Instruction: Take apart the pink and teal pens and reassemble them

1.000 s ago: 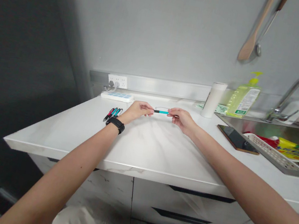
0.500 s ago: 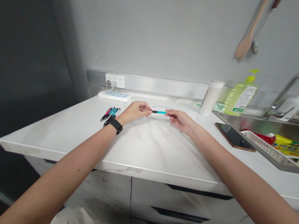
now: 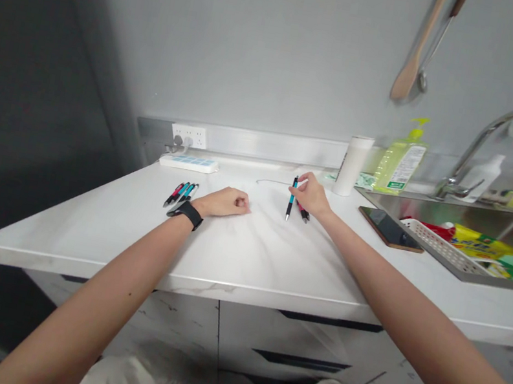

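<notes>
My right hand (image 3: 313, 196) pinches a blue pen (image 3: 291, 199) with black ends, its tip pointing toward me. Just beside it, partly hidden under that hand, a red and black pen (image 3: 301, 211) lies on the white countertop (image 3: 246, 256). My left hand (image 3: 228, 202) rests on the counter with its fingers curled closed and nothing showing in them. Left of that wrist, which wears a black watch (image 3: 190, 212), several pens (image 3: 182, 193) in red, blue and white lie side by side.
Along the wall are a power strip (image 3: 189, 163), a white canister (image 3: 353, 167) and a green soap bottle (image 3: 400, 160). A phone (image 3: 390, 229) lies near the sink (image 3: 497, 282), which holds a perforated white tray (image 3: 444, 247) and colourful packages. A thin cord (image 3: 271, 181) lies at the back.
My left hand has let go of the blue pen and drawn back to the counter. The right hand has turned the pen from sideways to lengthwise, beside the red pen.
</notes>
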The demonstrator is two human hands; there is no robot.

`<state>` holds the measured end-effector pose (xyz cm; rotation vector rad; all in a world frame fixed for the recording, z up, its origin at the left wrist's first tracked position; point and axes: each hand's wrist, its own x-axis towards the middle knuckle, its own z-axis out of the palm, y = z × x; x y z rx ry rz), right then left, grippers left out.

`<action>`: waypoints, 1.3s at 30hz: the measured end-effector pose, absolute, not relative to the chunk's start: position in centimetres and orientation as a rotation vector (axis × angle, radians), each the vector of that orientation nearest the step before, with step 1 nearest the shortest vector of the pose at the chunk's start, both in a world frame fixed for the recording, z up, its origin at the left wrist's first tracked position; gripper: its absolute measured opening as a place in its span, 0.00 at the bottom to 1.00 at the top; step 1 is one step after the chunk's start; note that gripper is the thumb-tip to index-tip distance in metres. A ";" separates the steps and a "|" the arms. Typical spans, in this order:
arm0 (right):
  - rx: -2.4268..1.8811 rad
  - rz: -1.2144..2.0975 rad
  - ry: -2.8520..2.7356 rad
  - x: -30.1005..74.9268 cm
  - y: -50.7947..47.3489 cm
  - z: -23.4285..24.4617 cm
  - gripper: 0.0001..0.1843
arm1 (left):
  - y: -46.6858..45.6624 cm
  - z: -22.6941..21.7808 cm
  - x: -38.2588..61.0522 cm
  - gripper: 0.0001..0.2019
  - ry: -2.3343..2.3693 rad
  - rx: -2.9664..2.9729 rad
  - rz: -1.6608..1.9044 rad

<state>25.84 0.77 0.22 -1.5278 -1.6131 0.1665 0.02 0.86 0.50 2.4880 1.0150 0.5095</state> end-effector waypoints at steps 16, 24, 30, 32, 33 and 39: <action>-2.057 -0.200 -1.815 30.2 0.2 2.9 0.16 | 1.0 0.4 0.0 0.13 1.013 2.537 0.489; -2.389 -0.016 -1.987 31.7 0.8 2.3 0.20 | 0.9 0.5 0.1 0.12 1.031 2.530 0.478; -2.434 -0.047 -1.960 30.7 0.4 1.8 0.26 | 0.6 0.7 0.2 0.11 1.045 2.522 0.473; -2.428 -0.071 -1.923 30.3 0.3 1.6 0.25 | 0.6 0.7 0.2 0.11 1.054 2.524 0.467; -2.422 -0.080 -1.913 30.1 0.3 1.5 0.25 | 0.6 0.7 0.2 0.11 1.056 2.523 0.465; -2.369 -0.079 -1.872 31.0 1.2 1.2 0.26 | 0.9 0.5 0.2 0.13 1.050 2.521 0.468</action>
